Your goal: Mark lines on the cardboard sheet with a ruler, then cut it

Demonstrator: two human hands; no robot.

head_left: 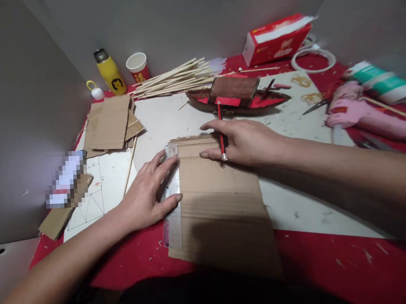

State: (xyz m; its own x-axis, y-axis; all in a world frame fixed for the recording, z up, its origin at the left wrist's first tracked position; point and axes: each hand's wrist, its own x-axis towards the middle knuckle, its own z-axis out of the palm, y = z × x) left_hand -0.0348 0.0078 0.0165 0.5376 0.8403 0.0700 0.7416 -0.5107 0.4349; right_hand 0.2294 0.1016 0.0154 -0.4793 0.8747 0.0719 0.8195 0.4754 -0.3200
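Observation:
A brown cardboard sheet (223, 214) lies in front of me on a white board (160, 122). Along its left edge lies a clear plastic ruler (172, 203). My left hand (145, 193) rests flat on that ruler, fingers spread and pressing it down. My right hand (245, 140) lies on the sheet's top edge, its fingers stretched out, with a red pencil (221, 130) wedged upright between them, eraser end down by the cardboard.
A red and brown model boat (237, 98) sits behind the sheet. Wooden sticks (175, 78), cardboard scraps (111, 123), a yellow bottle (110, 73) and a paper cup (137, 67) stand at the back left. A pink glue gun (360, 114), scissors (318, 104) and a tissue box (277, 39) lie to the right.

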